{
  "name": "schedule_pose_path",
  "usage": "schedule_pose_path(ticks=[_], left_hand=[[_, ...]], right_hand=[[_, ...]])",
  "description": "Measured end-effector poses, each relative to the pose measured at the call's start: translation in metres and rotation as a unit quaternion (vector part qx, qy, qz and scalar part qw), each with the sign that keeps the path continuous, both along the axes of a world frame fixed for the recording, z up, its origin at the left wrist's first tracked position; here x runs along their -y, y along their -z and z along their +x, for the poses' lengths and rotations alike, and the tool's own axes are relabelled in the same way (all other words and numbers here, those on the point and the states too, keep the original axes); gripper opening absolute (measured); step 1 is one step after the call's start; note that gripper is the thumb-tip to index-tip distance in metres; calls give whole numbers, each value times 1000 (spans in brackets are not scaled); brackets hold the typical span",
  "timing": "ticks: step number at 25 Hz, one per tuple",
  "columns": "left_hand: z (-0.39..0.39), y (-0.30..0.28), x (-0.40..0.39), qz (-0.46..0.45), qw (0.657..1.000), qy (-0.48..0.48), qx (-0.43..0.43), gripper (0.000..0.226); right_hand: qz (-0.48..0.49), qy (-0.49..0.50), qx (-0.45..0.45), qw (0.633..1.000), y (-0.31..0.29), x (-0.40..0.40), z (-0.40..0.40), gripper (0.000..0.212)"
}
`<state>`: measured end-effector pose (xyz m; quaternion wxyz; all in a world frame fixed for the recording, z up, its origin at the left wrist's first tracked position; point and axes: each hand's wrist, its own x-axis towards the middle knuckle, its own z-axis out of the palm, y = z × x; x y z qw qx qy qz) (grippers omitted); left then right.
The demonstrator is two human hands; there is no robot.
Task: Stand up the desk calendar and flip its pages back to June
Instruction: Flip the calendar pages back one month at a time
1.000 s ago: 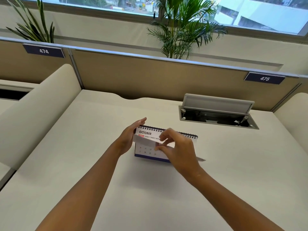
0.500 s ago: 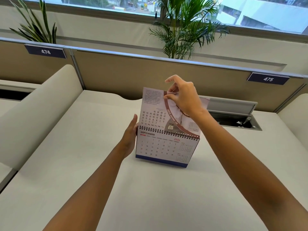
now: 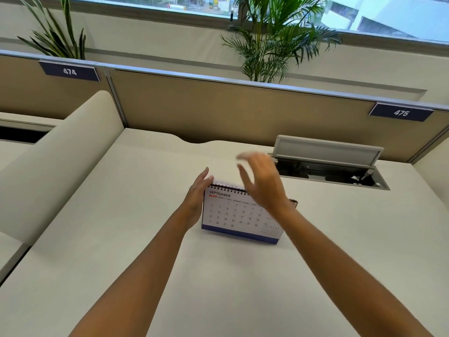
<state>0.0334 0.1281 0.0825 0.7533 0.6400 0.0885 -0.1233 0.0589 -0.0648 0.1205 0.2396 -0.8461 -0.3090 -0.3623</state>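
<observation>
October page now over the back, calendar [image 3: 239, 214] showing September. Right hand [image 3: 261, 183] empty, fingers spread; left hand [image 3: 197, 198] flat, fingers together, steadying the side. Three flips left to June.

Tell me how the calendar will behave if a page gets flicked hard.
The calendar likely tips or slides easily: it looks like light card standing as a tent on a smooth desk. Probably that's why the left hand braces its side. The spiral-bound pages look thin and floppy.
</observation>
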Motion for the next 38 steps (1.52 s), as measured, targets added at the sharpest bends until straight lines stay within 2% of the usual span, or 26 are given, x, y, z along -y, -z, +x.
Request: schedule_pose_path(ticks=[2,6,10,13,18,23,27,32,38], left_hand=[[-1,-2,-1,11,1000,1,11,39],[-5,-1,2,42,999,17,24,37],[-6,1,2,35,999,11,9,36],[-8,-3,3,36,999,-1,2,32],[-7,-6,2,22,1000,-7,-7,33],[-7,-7,0,25,999,-7,-29,37],[-9,-17,1,23,998,-15,-56,42],[-10,-21,2,33,997,-18,-70,45],[-10,-22,2,34,996,-14,-80,37]], right_hand=[[-75,-52,49,995,50,-3,-36,17],[-265,-14,7,964,135,6,-74,38],[-321,30,11,947,143,8,-65,50],[-325,22,32,945,136,8,-64,46],[-233,-23,-4,972,117,11,-93,27],[-63,37,-59,996,86,5,-124,21],[30,80,-129,988,61,-5,-133,22],[54,100,-199,973,40,-11,-141,28],[87,117,-298,943,23,-11,-142,31]])
